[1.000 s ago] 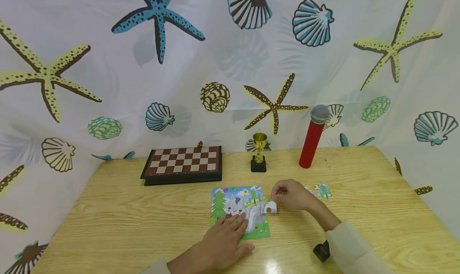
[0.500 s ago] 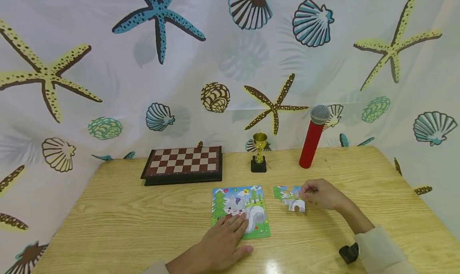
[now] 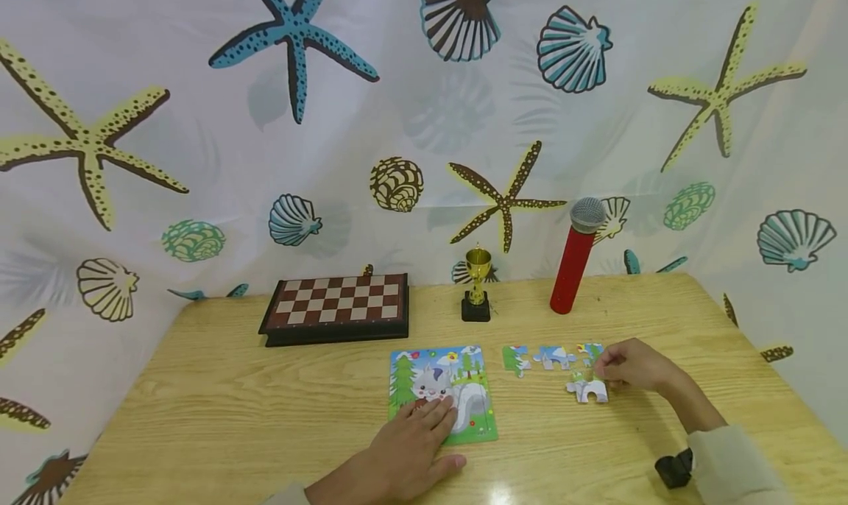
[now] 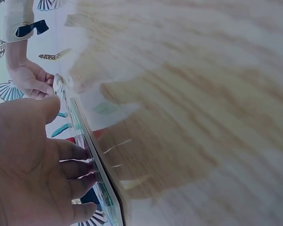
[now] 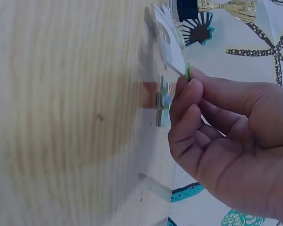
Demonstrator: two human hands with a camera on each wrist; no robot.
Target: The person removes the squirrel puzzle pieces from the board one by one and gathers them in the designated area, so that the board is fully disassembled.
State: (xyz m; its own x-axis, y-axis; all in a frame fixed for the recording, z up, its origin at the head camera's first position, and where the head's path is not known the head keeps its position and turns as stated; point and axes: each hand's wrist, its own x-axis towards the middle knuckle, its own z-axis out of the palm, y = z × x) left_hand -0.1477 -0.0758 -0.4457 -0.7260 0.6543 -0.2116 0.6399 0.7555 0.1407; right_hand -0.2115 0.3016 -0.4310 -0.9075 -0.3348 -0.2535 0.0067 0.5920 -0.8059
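My left hand [image 3: 414, 446] lies with straight fingers on the lower part of a squirrel jigsaw puzzle [image 3: 407, 369], hiding its lower left. The left wrist view shows those fingers on the puzzle's thin board [image 4: 101, 174]. To the right, my right hand [image 3: 639, 369] pinches a grey, white and green puzzle piece [image 3: 586, 389] between thumb and fingers. In the right wrist view the pinched piece [image 5: 172, 44] is tilted, just over the wood. Behind it lie a green-and-blue piece [image 3: 514, 359], a piece with blue sky [image 3: 555, 356] and a tree piece [image 3: 589, 352] partly behind my fingers.
On the wooden table [image 3: 265, 417], a folded chessboard box [image 3: 336, 306] stands at the back left. A small gold trophy cup [image 3: 477, 284] and a red microphone [image 3: 575, 258] stand behind the puzzle. A patterned cloth [image 3: 371, 71] hangs around the table.
My right hand has moved right with the pinched piece, away from the squirrel puzzle, and the loose pieces behind have come into view. The left hand has stayed on the puzzle.
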